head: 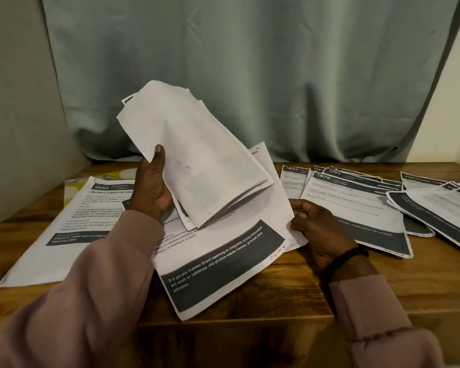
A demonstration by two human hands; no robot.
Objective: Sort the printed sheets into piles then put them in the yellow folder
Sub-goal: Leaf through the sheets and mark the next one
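The wooden table (pixel 290 296) carries 3 paper piles (pixel 356 205) and a yellow folder (pixel 72 187) at far left.

My left hand (pixel 152 189) is raised, palm toward me, thumb stretched upward and pressing on the near face of what it grips, the other fingers curled out of sight behind. Its forearm comes in from my lower left in a loose pink sleeve (pixel 91 274). My right hand (pixel 316 229) sits lower and to the right, knuckles up, fingers bent inward and pinching at their tips, thumb tucked under. A black beaded bracelet (pixel 347 257) circles that wrist, just ahead of the ribbed pink cuff (pixel 367 306).
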